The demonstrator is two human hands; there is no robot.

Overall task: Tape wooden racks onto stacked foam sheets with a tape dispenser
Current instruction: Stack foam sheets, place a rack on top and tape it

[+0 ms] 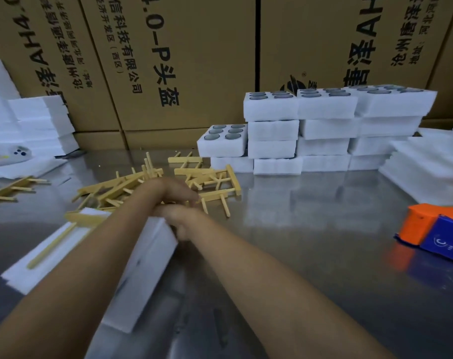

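My left hand [176,191] reaches forward over the foam block [142,268] to the near edge of the pile of wooden racks [152,182]. Its fingers lie stretched out and low, tips among the sticks; through the blur I cannot tell whether they have pinched one yet. My right hand [180,224] sits just behind and below the left, fingers curled down over the far top edge of the foam block, gripping it as far as I can judge.

What matters for the next move is this: the racks lie straight ahead of my left fingertips, touching or nearly so, with the pile spreading away to the left and right across the metal table [310,242]. The nearest rack [217,196], just right of my fingertips, has its long bar running left to right and its pegs pointing back toward me. One rack [72,226] already rests on top of the foam, on the left. The tape dispenser [437,231] is well apart at the right edge, nearer my right hand.
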